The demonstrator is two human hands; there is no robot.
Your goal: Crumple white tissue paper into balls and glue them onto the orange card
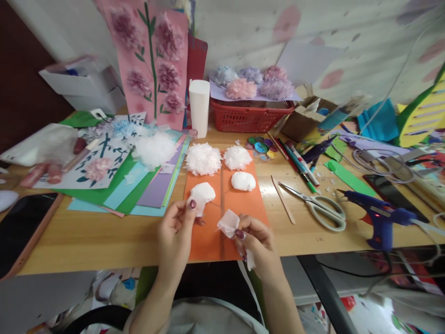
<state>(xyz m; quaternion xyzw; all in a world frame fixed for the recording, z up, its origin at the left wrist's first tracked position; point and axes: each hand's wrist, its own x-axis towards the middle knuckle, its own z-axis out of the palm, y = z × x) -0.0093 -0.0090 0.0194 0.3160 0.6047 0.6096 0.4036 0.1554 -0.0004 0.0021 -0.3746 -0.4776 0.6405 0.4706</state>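
Observation:
Over the near part of an orange sheet (205, 246), my left hand (177, 227) pinches a small white tissue piece (197, 207) between thumb and fingers. That piece overlaps a smooth white pad (207, 191) behind it; I cannot tell whether they touch. My right hand (259, 239) is closed on a thin white tissue square (228, 223), and another white scrap (250, 260) shows below its fingers. Farther up the orange sheet lie a second smooth white pad (243, 181) and two ruffled white tissue puffs, a larger one (203, 159) and a smaller one (237, 158).
At right lie scissors (318, 204), a wooden stick (283, 199), pens (301, 167) and a blue glue gun (378, 215) with its cord. Coloured sheets and a white tissue heap (155, 147) are at left. A red basket (250, 118) stands behind; a phone (26, 232) lies far left.

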